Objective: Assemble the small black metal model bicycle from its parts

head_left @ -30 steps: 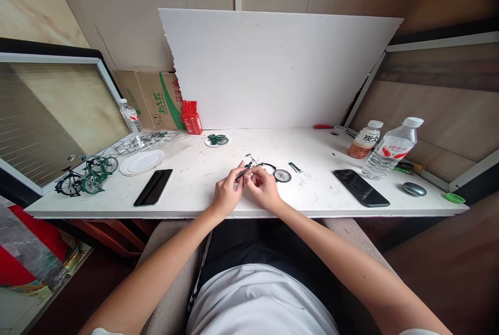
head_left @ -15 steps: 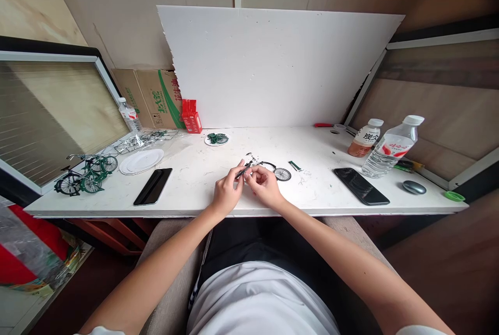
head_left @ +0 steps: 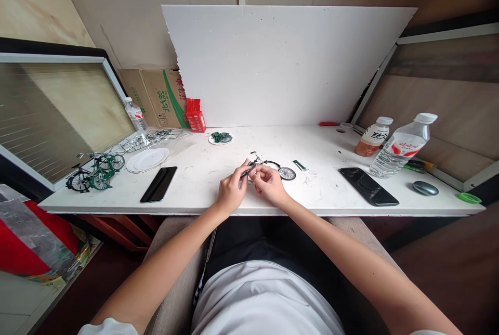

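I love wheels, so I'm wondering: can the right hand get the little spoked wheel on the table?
Probably yes: the spoked wheel lies on the table beside the right hand, with nothing seen between. That hand looks busy by the small dark part, though.

Soft, even light whitened the table [head_left: 195,192] and the board [head_left: 288,64] at one o'clock; reflections streaked the phone [head_left: 369,186] near four. The two-o'clock corner sank into darkness. Wide-angle stretch pulled the edges; the central dark piece [head_left: 247,172] lacked detail.
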The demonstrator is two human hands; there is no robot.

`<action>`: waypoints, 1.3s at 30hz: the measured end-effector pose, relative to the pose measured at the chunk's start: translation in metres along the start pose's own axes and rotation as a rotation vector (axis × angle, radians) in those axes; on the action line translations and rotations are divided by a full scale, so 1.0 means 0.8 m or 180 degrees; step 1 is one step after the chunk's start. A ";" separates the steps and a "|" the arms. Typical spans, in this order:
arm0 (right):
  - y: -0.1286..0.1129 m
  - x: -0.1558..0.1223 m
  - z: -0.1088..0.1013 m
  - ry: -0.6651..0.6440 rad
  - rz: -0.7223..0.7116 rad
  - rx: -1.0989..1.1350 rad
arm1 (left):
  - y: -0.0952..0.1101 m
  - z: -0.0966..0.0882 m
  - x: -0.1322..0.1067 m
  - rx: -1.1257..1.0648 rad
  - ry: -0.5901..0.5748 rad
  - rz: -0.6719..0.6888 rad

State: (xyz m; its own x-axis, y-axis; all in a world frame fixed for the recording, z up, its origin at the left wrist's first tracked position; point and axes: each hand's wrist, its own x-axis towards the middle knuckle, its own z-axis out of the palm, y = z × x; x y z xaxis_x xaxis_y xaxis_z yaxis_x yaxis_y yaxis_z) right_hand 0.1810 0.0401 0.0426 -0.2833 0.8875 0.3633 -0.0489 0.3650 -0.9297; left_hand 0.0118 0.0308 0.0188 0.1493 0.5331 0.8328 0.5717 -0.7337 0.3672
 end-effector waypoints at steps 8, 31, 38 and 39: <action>0.003 -0.003 0.003 0.0166 -0.0134 -0.0367 | 0.000 0.000 0.000 -0.0058 -0.0016 -0.0080; 0.013 -0.007 0.005 0.0554 -0.0450 -0.0992 | -0.001 -0.001 0.001 -0.0035 0.0112 -0.0194; 0.004 -0.005 0.004 0.0349 -0.0139 -0.0604 | 0.000 -0.002 0.002 -0.0123 0.0128 -0.0216; 0.004 -0.004 0.004 0.0303 -0.0100 -0.0540 | 0.000 -0.003 0.002 -0.0141 0.0120 -0.0212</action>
State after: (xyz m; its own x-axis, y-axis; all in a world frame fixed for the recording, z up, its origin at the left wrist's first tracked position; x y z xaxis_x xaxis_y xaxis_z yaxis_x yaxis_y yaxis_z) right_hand 0.1791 0.0374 0.0384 -0.1921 0.8945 0.4036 0.1081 0.4281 -0.8972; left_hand 0.0104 0.0306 0.0208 0.0810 0.5658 0.8206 0.5430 -0.7155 0.4397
